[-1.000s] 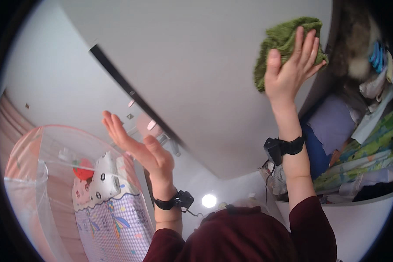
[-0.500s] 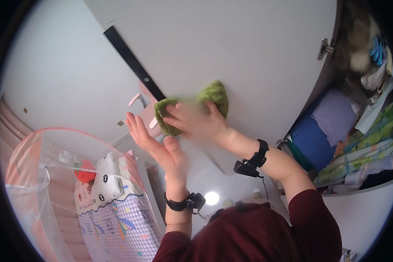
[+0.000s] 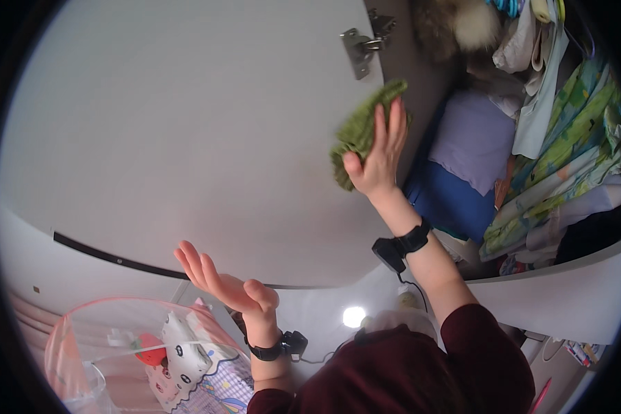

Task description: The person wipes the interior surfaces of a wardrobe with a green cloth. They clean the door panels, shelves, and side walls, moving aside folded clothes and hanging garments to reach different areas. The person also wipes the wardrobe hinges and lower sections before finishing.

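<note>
My right hand (image 3: 379,155) holds a fuzzy green cloth (image 3: 359,127) spread under its fingers, against the inner face of a white wardrobe door (image 3: 207,138) beside its hinge side. The thumb lies over the lower part of the cloth, and some of the cloth is hidden beneath the palm. My left hand (image 3: 224,283) is raised near the door's lower edge with its fingers stretched out and nothing in it. A metal hinge (image 3: 359,52) sits just above the cloth. Both my wrists wear black straps with small devices.
The open wardrobe at right holds a lilac folded cloth (image 3: 472,134), a blue bundle (image 3: 452,200) and green patterned fabric (image 3: 566,131). A black strip (image 3: 117,261) runs along the door's edge. A bed with a netted pink canopy (image 3: 69,331) stands at lower left.
My right hand has moved the green cloth from the door's black strip toward the hinge side. My left hand has dropped lower. The view has turned toward the wardrobe.
</note>
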A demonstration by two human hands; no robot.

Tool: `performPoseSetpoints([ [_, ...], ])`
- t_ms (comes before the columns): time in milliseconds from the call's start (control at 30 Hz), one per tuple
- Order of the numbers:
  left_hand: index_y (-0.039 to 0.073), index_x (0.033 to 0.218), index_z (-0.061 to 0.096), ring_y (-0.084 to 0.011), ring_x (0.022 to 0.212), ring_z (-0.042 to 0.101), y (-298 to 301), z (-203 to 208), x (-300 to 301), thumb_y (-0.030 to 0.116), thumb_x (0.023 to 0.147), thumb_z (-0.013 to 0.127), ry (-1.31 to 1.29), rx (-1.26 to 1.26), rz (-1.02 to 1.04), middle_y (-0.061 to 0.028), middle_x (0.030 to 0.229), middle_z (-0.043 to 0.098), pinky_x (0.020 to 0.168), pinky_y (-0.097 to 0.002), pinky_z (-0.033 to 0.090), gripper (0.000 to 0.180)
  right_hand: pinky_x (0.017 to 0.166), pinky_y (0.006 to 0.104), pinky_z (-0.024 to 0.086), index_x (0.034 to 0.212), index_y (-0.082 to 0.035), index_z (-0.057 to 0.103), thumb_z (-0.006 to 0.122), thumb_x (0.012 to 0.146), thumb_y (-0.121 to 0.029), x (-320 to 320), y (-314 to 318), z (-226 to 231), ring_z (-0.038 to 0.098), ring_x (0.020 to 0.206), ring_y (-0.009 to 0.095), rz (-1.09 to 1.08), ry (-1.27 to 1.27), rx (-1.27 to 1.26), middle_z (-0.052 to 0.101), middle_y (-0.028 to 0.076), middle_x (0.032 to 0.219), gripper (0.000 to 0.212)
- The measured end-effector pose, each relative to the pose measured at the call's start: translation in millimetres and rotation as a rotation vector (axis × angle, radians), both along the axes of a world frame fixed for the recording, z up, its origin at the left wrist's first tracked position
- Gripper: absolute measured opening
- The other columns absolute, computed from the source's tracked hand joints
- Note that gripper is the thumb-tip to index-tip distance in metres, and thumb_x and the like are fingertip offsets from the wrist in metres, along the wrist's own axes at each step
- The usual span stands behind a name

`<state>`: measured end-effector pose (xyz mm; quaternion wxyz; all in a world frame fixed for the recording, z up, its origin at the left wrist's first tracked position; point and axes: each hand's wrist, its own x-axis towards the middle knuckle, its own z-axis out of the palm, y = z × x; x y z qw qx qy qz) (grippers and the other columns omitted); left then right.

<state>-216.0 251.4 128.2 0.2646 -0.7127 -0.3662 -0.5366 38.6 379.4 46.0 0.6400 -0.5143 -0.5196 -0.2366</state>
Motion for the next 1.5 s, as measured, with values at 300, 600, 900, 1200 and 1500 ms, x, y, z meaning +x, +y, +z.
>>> performPoseSetpoints([
  [300, 0.004, 0.146, 0.035, -0.0439, 0.146, 0.022, 5.8, -24.4, 30.6, 0.042, 0.099, 0.039, 0.081, -0.074, -0.103, -0.0259, 0.153, 0.034, 0.117, -0.0574, 0.017, 0.061, 0.096, 0.0544, 0.034, 0.141, 0.004, 0.036, 0.058, 0.089, -0.026, 1.0, -27.9, -28.7, 0.046, 0.112, 0.044, 0.052, 0.279, -0.162, 0.048, 0.027, 0.122, 0.064],
  [600, 0.008, 0.147, 0.036, -0.0435, 0.145, 0.025, 26.8, -32.8, 47.2, 0.044, 0.099, 0.038, 0.114, -0.092, -0.154, -0.0245, 0.153, 0.035, 0.116, -0.0570, 0.019, 0.059, 0.093, 0.0506, 0.036, 0.135, 0.004, 0.041, 0.054, 0.093, -0.039, 6.6, 1.9, 67.5, 0.047, 0.108, 0.041, 0.061, 0.192, 0.123, 0.049, 0.023, 0.120, 0.061],
  [900, 0.010, 0.141, 0.045, -0.0445, 0.142, 0.030, 32.1, -95.7, 71.5, 0.040, 0.095, 0.048, 0.341, -0.344, -0.442, -0.0239, 0.147, 0.045, 0.112, -0.0538, 0.027, 0.055, 0.100, 0.0552, 0.033, 0.137, 0.005, 0.039, 0.051, 0.094, -0.037, -4.7, -18.3, -158.4, 0.044, 0.118, 0.045, 0.090, 0.450, -0.197, 0.045, 0.028, 0.130, 0.061],
  [1200, 0.005, 0.132, 0.052, -0.0431, 0.142, 0.031, 32.7, -141.0, 77.1, 0.044, 0.093, 0.053, 0.419, -0.590, -0.500, -0.0224, 0.147, 0.045, 0.112, -0.0538, 0.027, 0.056, 0.107, 0.0535, 0.027, 0.133, 0.003, 0.043, 0.037, 0.099, -0.047, 0.4, -35.9, -302.4, 0.042, 0.120, 0.044, 0.074, 0.496, -0.433, 0.047, 0.026, 0.130, 0.061],
  [1500, 0.000, 0.123, 0.059, -0.0427, 0.142, 0.028, 25.1, -116.7, 64.9, 0.038, 0.080, 0.063, 0.388, -0.571, -0.423, -0.0219, 0.146, 0.044, 0.112, -0.0549, 0.025, 0.058, 0.110, 0.0585, 0.019, 0.146, 0.007, 0.024, 0.047, 0.096, -0.032, -31.3, -30.0, -145.4, 0.028, 0.132, 0.050, 0.138, 0.597, -0.258, 0.027, 0.033, 0.145, 0.068],
])
